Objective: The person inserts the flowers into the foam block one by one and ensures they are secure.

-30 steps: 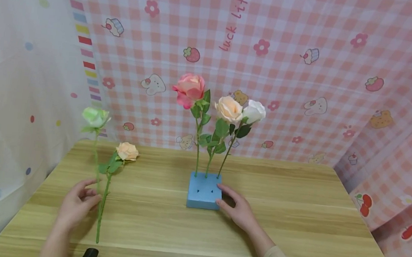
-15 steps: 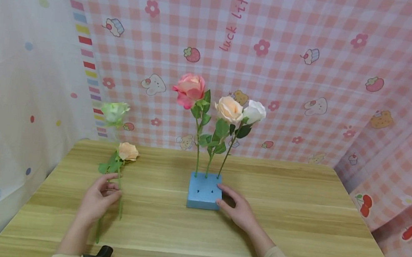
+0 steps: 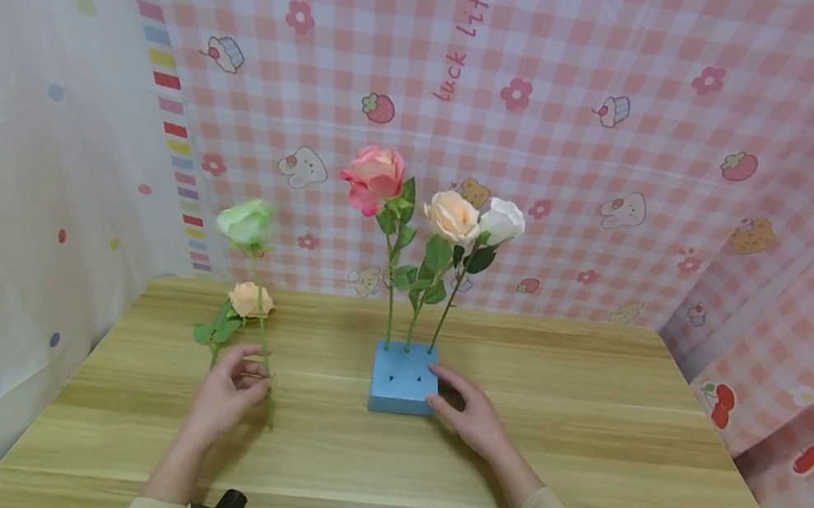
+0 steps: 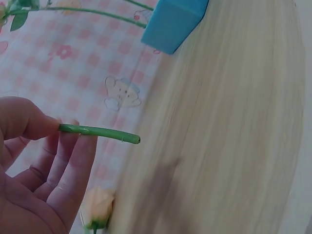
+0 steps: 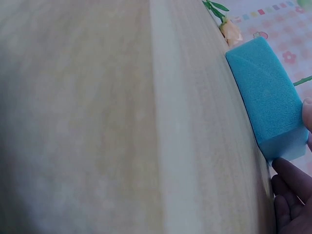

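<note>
My left hand pinches the stem of a pale green rose between thumb and fingers, upright above the table. In the left wrist view the cut end of its green stem sticks out past the fingertips. A blue foam block stands at the table's middle, with small holes in its top. From it rise a pink rose, a peach rose and a white rose. My right hand touches the block's right side with its fingertips; the right wrist view shows this hand only partly.
Another peach rose lies on the wooden table behind my left hand, its stem partly hidden. Pink checked cloth hangs behind the table, and a white cloth on the left.
My left hand has moved right and slightly forward, carrying the green rose across the lying peach rose. The right hand and the block have stayed in place.
</note>
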{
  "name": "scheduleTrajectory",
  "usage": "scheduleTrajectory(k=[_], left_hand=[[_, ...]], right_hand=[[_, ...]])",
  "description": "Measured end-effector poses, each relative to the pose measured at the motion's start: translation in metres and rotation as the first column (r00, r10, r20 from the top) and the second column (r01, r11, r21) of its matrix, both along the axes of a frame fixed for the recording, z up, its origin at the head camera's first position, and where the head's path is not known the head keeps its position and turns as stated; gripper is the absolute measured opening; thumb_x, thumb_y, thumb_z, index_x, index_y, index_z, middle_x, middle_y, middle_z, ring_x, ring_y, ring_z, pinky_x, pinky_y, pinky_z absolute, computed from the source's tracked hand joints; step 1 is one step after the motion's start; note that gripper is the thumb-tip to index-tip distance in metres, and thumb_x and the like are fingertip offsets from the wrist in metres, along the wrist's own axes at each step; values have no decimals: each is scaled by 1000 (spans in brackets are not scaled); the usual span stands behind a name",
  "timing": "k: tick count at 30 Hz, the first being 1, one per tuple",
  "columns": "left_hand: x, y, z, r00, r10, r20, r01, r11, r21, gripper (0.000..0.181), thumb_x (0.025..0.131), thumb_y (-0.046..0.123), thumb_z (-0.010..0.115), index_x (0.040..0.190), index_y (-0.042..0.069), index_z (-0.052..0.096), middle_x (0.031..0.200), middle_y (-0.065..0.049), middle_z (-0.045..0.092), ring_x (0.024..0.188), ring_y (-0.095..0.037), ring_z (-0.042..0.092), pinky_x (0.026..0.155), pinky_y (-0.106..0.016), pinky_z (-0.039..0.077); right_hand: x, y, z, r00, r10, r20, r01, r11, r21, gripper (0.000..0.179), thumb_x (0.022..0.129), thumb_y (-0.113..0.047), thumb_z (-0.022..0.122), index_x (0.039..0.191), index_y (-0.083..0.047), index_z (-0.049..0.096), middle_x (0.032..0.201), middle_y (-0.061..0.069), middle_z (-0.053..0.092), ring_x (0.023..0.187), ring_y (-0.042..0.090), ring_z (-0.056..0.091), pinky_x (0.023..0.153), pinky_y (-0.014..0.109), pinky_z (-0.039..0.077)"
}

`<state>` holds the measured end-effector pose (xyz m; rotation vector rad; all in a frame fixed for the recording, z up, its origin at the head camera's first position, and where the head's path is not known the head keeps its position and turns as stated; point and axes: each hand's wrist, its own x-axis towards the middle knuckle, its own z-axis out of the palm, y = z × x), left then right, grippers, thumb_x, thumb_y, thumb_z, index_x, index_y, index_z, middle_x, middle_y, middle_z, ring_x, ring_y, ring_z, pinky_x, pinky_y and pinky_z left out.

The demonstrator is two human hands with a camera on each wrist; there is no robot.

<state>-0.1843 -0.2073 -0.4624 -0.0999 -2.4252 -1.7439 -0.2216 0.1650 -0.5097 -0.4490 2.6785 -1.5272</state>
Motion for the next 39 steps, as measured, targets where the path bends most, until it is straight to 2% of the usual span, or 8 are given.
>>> scheduleTrajectory(k=[6,11,15,18,27,32,39], left_hand=[[-4,15,1,999,-11,-32,10,999,-38,42,82,-14,66,121,-3,57,95,-19,66,82,-20,65,70,-22,55],[-6,28,4,999,-32,-25,30,997,-77,40,82,-12,67,120,0,58,95,-14,66,84,-21,63,70,-23,54],[-8,39,7,998,-57,-33,55,996,-67,40,82,-13,66,117,4,61,94,-13,67,83,-21,63,70,-23,55],[-9,47,8,995,-78,-64,74,996,-56,39,80,-15,65,115,4,63,92,-14,68,82,-21,62,71,-23,54],[-13,68,13,981,-140,-135,130,988,-80,38,78,-16,68,110,4,64,88,-11,69,79,-20,65,72,-25,57],[-16,79,15,967,-179,-183,163,981,-104,38,79,-16,67,110,5,64,88,-9,70,79,-21,66,71,-27,57],[-18,94,21,953,-224,-205,199,970,-136,37,79,-15,67,110,6,64,89,-13,70,79,-19,66,71,-27,57]], right_hand=[[1,0,0,1000,-5,2,5,1000,7,52,95,-35,67,144,-22,54,148,8,48,139,34,38,114,56,26],[1,0,0,1000,-7,7,7,1000,9,52,95,-34,67,144,-22,54,148,8,48,139,34,38,114,56,26],[1,0,0,1000,-8,7,8,1000,8,52,95,-35,67,144,-23,54,148,8,48,139,34,38,114,56,26],[2,-1,0,1000,-8,6,8,1000,10,52,95,-35,67,144,-23,54,148,8,48,139,34,38,114,57,26],[-1,-1,-1,1000,-9,1,9,1000,9,52,95,-35,67,144,-22,54,148,8,48,139,33,38,114,56,26],[0,-1,0,1000,-14,5,14,1000,16,52,95,-36,67,143,-23,54,148,8,48,139,33,38,114,55,26],[-1,-1,0,1000,-16,12,16,1000,8,52,95,-36,67,143,-24,54,149,8,47,139,33,38,115,55,25]])
